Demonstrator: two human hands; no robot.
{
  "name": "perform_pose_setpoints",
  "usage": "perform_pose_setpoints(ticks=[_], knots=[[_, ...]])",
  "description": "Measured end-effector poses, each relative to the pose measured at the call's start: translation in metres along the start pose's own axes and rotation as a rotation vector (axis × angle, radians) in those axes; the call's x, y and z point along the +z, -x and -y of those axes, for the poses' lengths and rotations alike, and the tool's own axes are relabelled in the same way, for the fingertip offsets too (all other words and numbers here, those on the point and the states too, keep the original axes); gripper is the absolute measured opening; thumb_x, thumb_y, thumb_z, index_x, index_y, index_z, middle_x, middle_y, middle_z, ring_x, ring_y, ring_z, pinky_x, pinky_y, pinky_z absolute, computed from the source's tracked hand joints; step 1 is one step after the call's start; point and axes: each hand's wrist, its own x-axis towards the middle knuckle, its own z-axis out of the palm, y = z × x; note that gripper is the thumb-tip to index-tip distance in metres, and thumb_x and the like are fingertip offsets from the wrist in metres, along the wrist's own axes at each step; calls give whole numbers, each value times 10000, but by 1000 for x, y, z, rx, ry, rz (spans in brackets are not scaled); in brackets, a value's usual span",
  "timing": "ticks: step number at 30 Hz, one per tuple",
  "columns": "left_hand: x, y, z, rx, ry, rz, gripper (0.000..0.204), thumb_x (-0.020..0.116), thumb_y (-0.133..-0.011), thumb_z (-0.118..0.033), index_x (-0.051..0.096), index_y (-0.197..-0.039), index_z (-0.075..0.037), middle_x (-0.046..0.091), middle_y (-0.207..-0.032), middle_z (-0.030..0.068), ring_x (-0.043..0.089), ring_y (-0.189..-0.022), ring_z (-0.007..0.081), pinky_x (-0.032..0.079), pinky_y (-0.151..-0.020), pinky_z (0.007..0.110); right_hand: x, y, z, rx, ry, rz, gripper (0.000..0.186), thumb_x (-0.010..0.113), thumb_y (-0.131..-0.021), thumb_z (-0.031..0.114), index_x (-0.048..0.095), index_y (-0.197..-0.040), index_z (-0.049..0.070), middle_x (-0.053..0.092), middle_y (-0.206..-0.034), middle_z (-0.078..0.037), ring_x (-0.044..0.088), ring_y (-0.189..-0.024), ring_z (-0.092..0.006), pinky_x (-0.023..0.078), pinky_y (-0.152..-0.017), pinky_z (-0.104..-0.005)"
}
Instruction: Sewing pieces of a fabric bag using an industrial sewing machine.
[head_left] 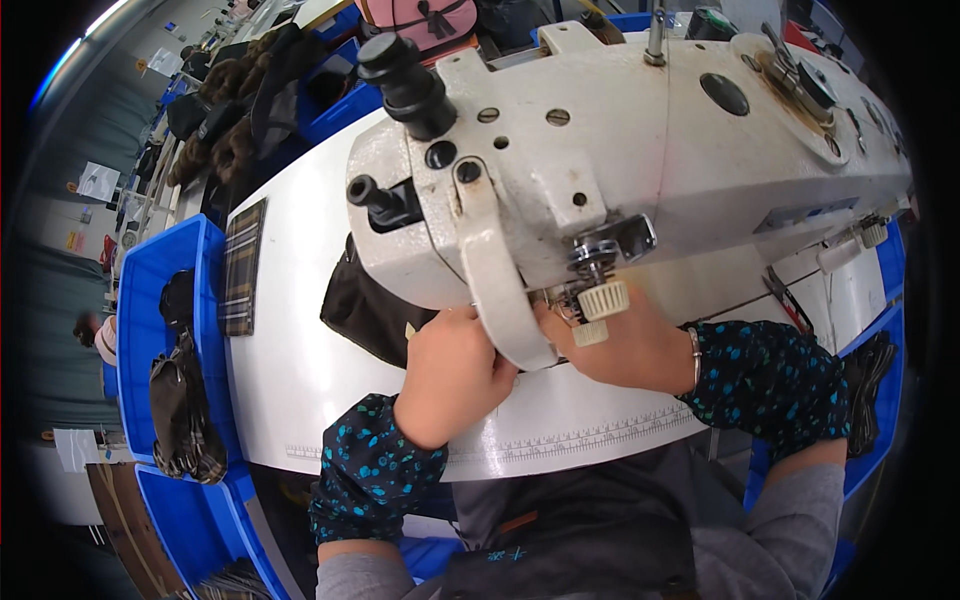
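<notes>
A dark fabric piece (368, 305) lies under the head of a white sewing machine (560, 180), its free end spread to the left. My left hand (452, 372) is closed over the fabric's near edge, knuckles up, just left of the machine's curved white lever (497, 265). Close to the needle area, my right hand (645, 345) has its fingers bent inward. The cream tension knob (603, 300) and the machine head cover its fingertips, so what they grip is hidden. Needle and presser foot are mostly out of sight too.
Snips with dark and red handles (790, 300) rest on the white table (300, 400), right of my right hand. A plaid cloth (243, 268) lies along its left side. Beyond stands a blue bin (135, 330) holding dark pieces (180, 400). Another blue bin (890, 370) is at the right.
</notes>
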Motion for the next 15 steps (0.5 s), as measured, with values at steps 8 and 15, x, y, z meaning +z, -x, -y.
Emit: perform_pose_setpoints(ticks=[8,15], knots=[[-14,-1,-8,-134,-59,164,300,690,-827,-53,710,-1124,-86,698,-981,148,678,-833,381,553,-687,452,6,3,12,-36,-3,82,402,659,-779,142,691,-1165,31,610,-615,-87,648,-541,-260,492,-496,-400],[10,5,-25,7,-150,-57,384,717,-777,-97,741,-1159,-119,627,-895,60,674,-767,283,529,-617,403,0,-1,12,-95,-1,131,81,654,-763,131,686,-776,58,641,-638,-108,684,-576,-268,523,-516,-393]])
